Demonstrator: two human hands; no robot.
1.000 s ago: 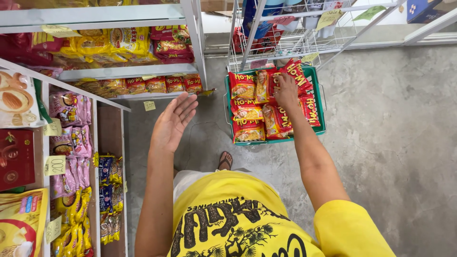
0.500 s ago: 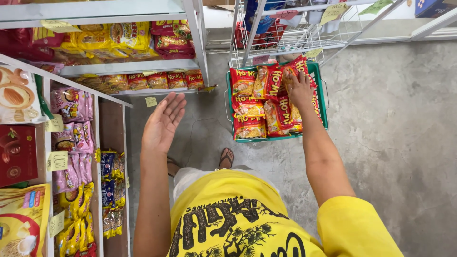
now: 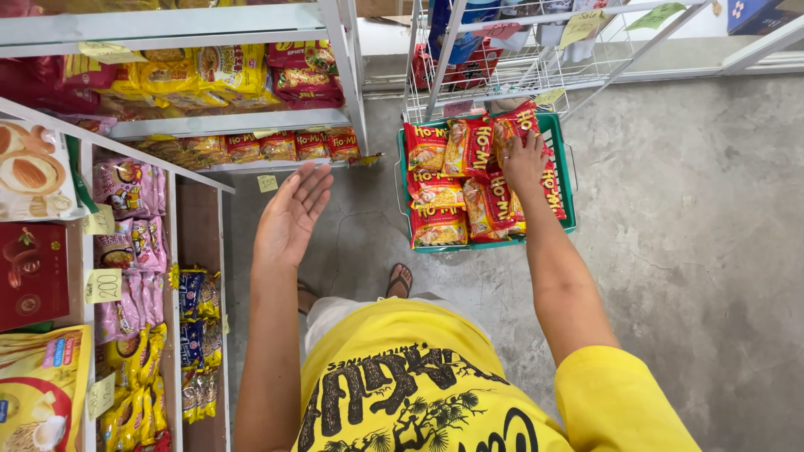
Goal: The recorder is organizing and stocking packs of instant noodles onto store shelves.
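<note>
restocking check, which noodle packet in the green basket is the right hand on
The red packet along the basket's right side; the right hand rests on its upper end. The other packets lie further left, untouched.

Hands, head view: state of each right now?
Left hand: open, palm up, empty, in the air.
Right hand: down on the noodle packets in the green basket; grip cannot be told.

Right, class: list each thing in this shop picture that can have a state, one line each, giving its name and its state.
Green basket: on the floor, full of packets.
Noodle packets: lying flat in the basket, sealed.
Right hand: fingers spread, resting on packets.
Left hand: open, palm up, empty.
White shelf: stocked with packets.
Wire rack: standing behind the basket.
</note>
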